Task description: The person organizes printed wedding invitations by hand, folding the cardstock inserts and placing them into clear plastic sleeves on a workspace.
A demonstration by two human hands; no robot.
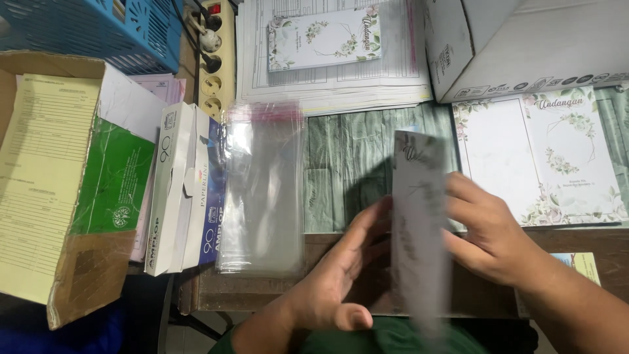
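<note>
A folded white card with grey floral print (419, 216) stands on edge, blurred by motion, between my two hands. My left hand (341, 275) is open beside the card's left face, fingers stretched toward it. Fingers of my right hand (488, 236) press the card's right side and hold it. To the left lies a stack of clear plastic sleeves with a red strip (262, 190) on the green wood-pattern table (354, 144). A flat, unfolded floral card sheet (544, 157) lies at the right.
A white envelope box (180, 190) lies left of the sleeves. An open cardboard box with papers (52, 183) is at far left. A power strip (216, 59), a blue basket (98, 26), stacked forms with a floral card (327, 39) and a white carton (524, 46) line the back.
</note>
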